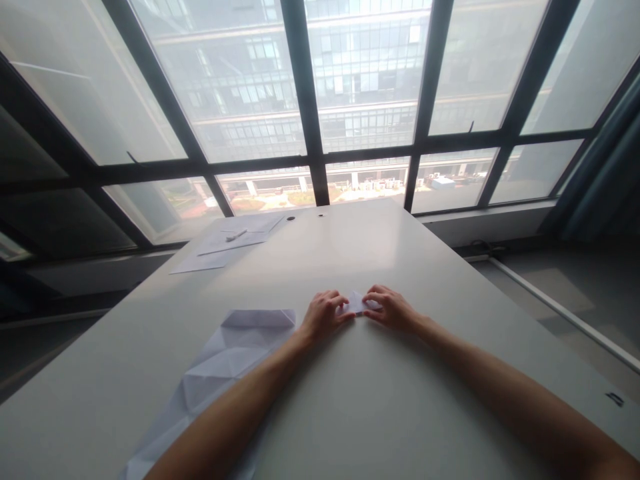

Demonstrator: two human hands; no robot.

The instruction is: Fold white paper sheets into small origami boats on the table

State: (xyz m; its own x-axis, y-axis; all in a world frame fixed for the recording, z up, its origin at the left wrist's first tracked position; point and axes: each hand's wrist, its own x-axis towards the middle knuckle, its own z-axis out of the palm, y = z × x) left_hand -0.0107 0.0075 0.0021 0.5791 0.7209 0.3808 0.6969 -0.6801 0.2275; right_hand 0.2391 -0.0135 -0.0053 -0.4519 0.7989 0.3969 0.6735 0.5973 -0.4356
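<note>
A small piece of folded white paper [355, 302] lies on the white table between my two hands, a point of it facing the window. My left hand [325, 315] grips its left side, thumb at the near edge and fingers curled over the top. On the opposite side my right hand [393, 309] holds the paper the same way, fingers bent over it. The fingers cover both ends of the paper. Under and beside my left forearm rests a large creased sheet of paper [220, 360], partly hidden by the arm.
Flat white sheets [205, 262] lie at the table's far left, with a white pen-like object [236, 235] on them. A round cable hole [291, 219] is near the far edge. The table [360, 247] reaches to tall windows; a blue curtain [600, 167] hangs at right.
</note>
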